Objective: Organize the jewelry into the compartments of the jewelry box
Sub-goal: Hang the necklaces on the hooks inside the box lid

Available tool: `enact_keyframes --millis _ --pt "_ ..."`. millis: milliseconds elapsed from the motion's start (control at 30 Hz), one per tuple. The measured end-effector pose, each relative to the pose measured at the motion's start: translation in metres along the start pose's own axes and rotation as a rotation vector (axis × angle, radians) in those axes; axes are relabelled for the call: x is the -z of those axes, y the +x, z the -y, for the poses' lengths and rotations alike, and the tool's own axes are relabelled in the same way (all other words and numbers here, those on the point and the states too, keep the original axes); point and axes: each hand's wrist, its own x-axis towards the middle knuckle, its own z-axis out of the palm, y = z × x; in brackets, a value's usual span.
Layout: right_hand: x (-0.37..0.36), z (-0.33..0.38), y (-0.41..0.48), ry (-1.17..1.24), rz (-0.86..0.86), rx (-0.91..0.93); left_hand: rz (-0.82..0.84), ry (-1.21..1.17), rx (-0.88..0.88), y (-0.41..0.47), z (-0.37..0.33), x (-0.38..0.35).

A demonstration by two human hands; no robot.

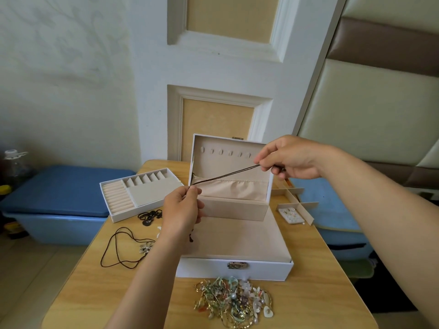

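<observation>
Both hands pinch one dark cord (225, 175), stretched taut between them before the open lid (228, 148); the left hand (181, 210) nips its lower end, the right hand (292, 157) its upper end, fingers curled; beneath sits the white jewelry box (261, 269); a ring tray (142, 193) lies to its left; a tangled jewelry pile (234, 302) lies just before its clasp on the wooden table (313, 293).

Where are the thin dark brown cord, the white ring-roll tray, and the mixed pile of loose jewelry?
Thin dark brown cord (224, 175): head view, middle of its taut stretch.
White ring-roll tray (152, 192): head view, its flat beige pad.
Mixed pile of loose jewelry (234, 300): head view, centre of the heap.
</observation>
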Motion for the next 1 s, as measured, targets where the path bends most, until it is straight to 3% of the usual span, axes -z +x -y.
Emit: enact_keyframes --millis 200,367,633,833,1000 --pt "0.012 0.002 0.001 0.119 0.019 0.060 -0.011 0.034 -0.006 0.002 0.003 -0.001" --pt "0.007 0.010 0.004 0.004 -0.120 0.219 0.024 0.143 -0.071 0.000 0.006 -0.004" --pt "0.008 0.045 -0.007 -0.356 -0.343 0.517 0.148 0.549 -0.262 0.004 0.019 -0.006" --pt "0.018 0.072 -0.009 -0.369 -0.474 0.658 0.281 0.691 -0.296 0.004 0.021 -0.006" --pt "0.021 0.088 -0.015 -0.305 -0.471 0.705 0.358 0.725 -0.310 -0.001 0.018 -0.006"
